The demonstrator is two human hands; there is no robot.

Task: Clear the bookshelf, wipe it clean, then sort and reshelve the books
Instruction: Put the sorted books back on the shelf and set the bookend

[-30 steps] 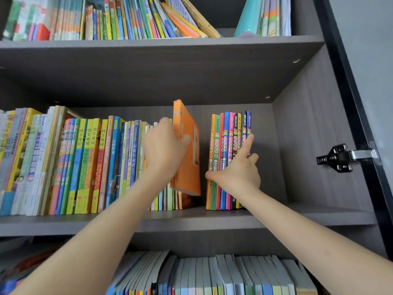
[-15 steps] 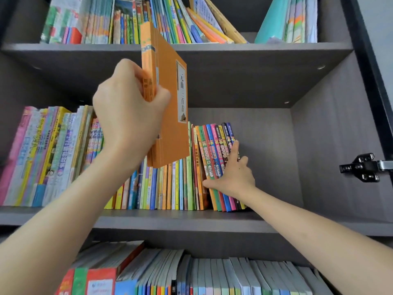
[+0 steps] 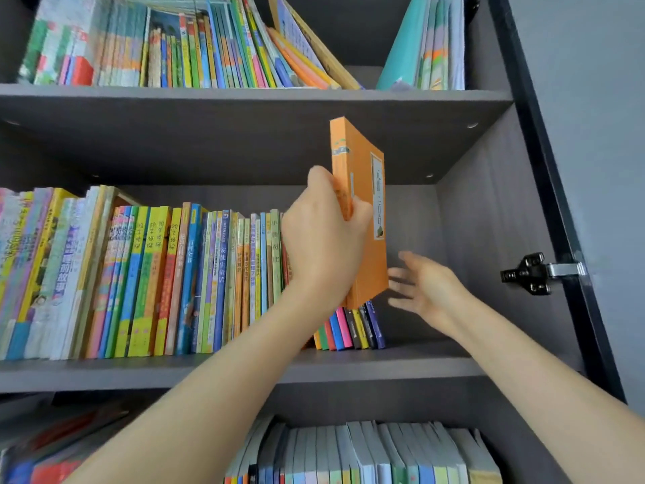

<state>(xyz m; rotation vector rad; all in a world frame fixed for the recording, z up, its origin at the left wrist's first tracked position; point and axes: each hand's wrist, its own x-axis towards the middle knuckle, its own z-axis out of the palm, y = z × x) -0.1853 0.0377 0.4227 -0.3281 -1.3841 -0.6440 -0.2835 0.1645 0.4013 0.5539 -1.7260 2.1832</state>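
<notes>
Left hand (image 3: 323,239) grips orange book (image 3: 363,211) upright; right hand (image 3: 424,288) spread beside.

Soft, even light lands on the front of the bookcase, so the spines look bright, no glare. The upper shelf board (image 3: 244,141) is shadowy underneath. The right hand (image 3: 424,289) is smeared by motion blur, the bottom-left books (image 3: 52,448) are mushy too, and the cabinet frame (image 3: 541,162) leans hard from the wide-angle lens.

We have only one wide-angle camera, worn on our head, close up, facing straight into the dark grey wooden bookshelf (image 3: 209,134).
</notes>
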